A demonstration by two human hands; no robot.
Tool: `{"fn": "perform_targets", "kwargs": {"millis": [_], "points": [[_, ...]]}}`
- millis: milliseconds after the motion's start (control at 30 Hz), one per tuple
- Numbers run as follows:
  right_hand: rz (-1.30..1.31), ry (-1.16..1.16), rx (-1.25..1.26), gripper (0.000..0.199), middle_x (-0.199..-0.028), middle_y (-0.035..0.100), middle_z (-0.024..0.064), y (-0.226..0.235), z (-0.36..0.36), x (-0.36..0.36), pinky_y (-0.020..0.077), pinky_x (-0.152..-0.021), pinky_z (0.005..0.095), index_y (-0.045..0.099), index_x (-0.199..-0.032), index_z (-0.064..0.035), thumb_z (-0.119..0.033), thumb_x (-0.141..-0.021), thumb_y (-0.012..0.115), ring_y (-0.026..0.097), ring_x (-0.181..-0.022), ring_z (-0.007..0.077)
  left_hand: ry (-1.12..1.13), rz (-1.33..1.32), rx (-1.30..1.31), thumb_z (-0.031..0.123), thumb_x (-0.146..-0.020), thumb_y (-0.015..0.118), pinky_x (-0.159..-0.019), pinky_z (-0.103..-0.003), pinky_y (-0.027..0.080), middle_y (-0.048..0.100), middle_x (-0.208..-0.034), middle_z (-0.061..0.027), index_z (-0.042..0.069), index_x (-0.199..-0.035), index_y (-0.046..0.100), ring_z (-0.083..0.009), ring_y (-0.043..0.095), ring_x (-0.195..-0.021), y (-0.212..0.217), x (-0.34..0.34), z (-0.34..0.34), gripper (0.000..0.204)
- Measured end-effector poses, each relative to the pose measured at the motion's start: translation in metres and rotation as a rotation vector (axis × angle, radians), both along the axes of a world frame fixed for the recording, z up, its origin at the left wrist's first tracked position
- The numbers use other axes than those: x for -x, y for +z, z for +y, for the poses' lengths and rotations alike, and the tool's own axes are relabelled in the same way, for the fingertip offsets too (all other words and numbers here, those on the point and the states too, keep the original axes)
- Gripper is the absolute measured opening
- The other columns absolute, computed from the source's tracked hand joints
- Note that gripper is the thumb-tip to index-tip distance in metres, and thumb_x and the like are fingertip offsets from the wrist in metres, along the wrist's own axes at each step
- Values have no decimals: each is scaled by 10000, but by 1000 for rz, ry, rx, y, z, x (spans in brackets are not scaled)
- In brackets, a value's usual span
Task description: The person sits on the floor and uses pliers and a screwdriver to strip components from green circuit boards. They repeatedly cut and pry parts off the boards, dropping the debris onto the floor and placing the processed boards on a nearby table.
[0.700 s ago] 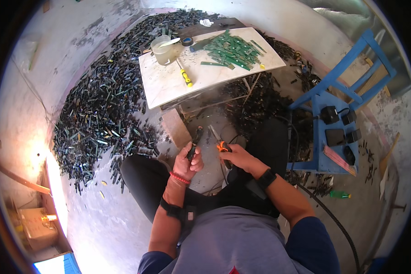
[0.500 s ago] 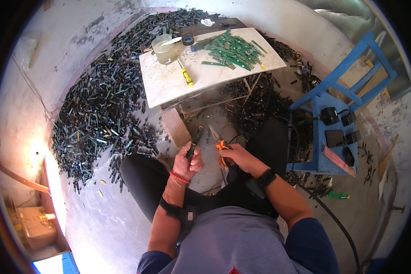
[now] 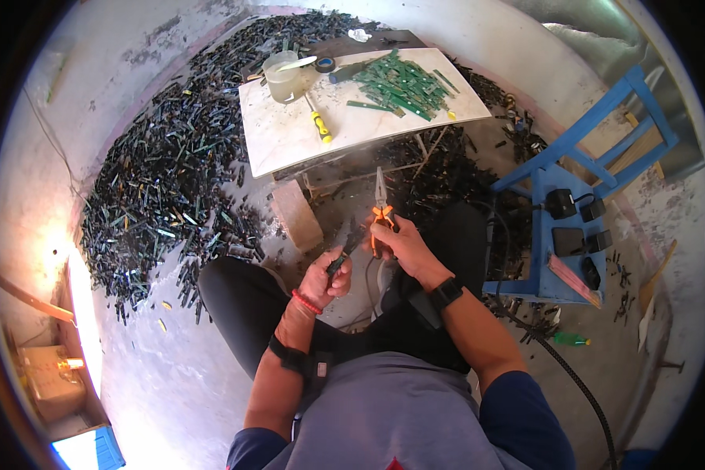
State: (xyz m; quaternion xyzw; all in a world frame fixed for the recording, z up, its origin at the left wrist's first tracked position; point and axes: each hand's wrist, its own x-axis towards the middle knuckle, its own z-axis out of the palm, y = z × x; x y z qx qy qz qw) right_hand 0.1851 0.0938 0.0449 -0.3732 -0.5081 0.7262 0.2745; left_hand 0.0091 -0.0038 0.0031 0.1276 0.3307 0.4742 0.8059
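Note:
My right hand [image 3: 406, 249] grips orange-handled long-nose pliers [image 3: 381, 205], their jaws pointing up and away from me. My left hand [image 3: 327, 278] is closed around a thin dark strip-shaped part [image 3: 347, 247] that sticks out toward the pliers. Both hands are held close together in front of my knees, just below the low white table [image 3: 290, 145]. On that table lie a heap of green strips [image 3: 399, 82], a yellow-handled screwdriver [image 3: 319, 125], a clear plastic cup [image 3: 280, 76] and a roll of dark tape [image 3: 325, 64].
A large pile of dark and green scrap strips [image 3: 164, 188] covers the floor to the left and behind the table. A brick [image 3: 296, 215] lies by the table's leg. A blue wooden frame [image 3: 576, 196] with black boxes stands at right; a black cable [image 3: 556, 360] runs past it.
My right hand has turned the pliers so the jaws point up toward the table. The left hand with the dark strip has dropped slightly lower.

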Motion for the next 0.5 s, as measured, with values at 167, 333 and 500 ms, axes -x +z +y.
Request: {"fn": "perform_targets", "kwargs": {"millis": [167,333,500], "points": [[-24,8,8,277,-771,628,74,1,-3,-1,376,-487,189,550,-1043,-18,-220,-861,606,548,-595,81,-35,50,57,436,-917,414,-360,-215,203,352,-493,4,82,-683,457,-87,266,-376,1,-1,-2,426],[-28,16,82,266,-792,590,23,0,-2,-5,374,-480,194,564,-1009,-23,-222,-842,622,628,-697,104,9,145,107,380,-925,433,-361,-212,213,398,-569,-9,79,-716,462,-88,308,-428,-4,1,0,368],[-43,39,77,265,-799,596,15,-4,-6,-11,368,-487,188,568,-997,-43,-232,-825,640,631,-704,102,95,237,177,379,-907,476,-357,-217,220,408,-581,-19,79,-737,460,-93,327,-430,-7,-1,3,346]]}}
